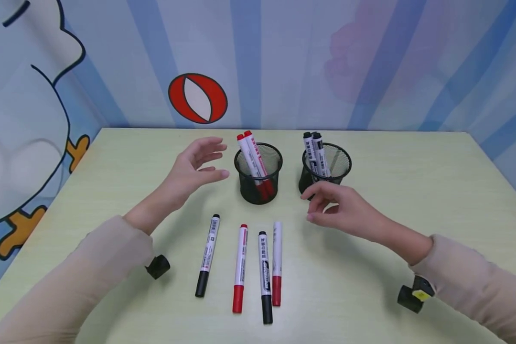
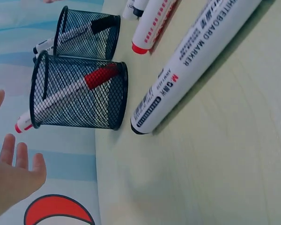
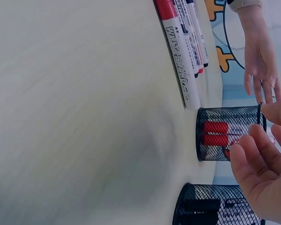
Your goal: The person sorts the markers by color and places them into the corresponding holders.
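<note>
My left hand (image 1: 193, 167) hovers with fingers extended just left of a black mesh pen cup (image 1: 258, 195), holding nothing. Two red whiteboard markers (image 1: 253, 155) lean inside that cup, red caps down. A second mesh cup (image 1: 304, 185) on the right contains black markers (image 1: 321, 157). Before it, my right hand (image 1: 337, 208) hangs with loosely bent fingers and nothing in them; it hides part of the cup in the head view. On the table lie a black marker (image 1: 208, 248), a red marker (image 1: 241, 260), another black marker (image 1: 264, 272) and another red marker (image 1: 277, 258).
The pale wooden table (image 1: 413, 177) ends at a blue striped wall (image 1: 284, 62) behind the cups. Cartoon figures and a red-and-white ball (image 1: 217, 98) are printed on the wall. Small black camera units (image 1: 158, 266) sit at both wrists, below the sleeves.
</note>
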Available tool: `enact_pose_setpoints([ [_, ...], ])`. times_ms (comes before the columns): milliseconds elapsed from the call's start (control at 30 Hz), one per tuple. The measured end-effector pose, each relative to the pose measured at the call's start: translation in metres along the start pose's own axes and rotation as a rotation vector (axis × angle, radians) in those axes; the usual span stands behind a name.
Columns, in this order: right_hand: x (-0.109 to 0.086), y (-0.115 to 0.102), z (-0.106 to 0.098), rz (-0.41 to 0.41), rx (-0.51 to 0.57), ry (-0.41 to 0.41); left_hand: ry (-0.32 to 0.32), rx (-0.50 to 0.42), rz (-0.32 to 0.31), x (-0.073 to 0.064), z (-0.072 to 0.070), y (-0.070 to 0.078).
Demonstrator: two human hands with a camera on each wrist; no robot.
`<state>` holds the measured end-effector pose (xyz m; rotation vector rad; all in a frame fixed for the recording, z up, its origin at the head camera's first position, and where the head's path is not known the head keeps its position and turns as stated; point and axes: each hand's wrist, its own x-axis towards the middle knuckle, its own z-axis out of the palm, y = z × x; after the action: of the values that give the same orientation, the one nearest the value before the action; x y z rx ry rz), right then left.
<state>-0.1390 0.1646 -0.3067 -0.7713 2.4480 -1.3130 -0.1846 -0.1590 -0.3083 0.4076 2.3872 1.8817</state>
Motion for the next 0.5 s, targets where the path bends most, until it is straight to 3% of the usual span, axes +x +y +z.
enact_pose_setpoints([
  [300,0.003,0.003,0.016,0.052,0.052,-0.035,-0.027,0.002,-0.063,0.012,-0.002,-0.011],
  [500,0.006,0.005,0.027,0.149,0.161,-0.038,-0.079,0.005,-0.054,0.019,-0.001,-0.015],
])
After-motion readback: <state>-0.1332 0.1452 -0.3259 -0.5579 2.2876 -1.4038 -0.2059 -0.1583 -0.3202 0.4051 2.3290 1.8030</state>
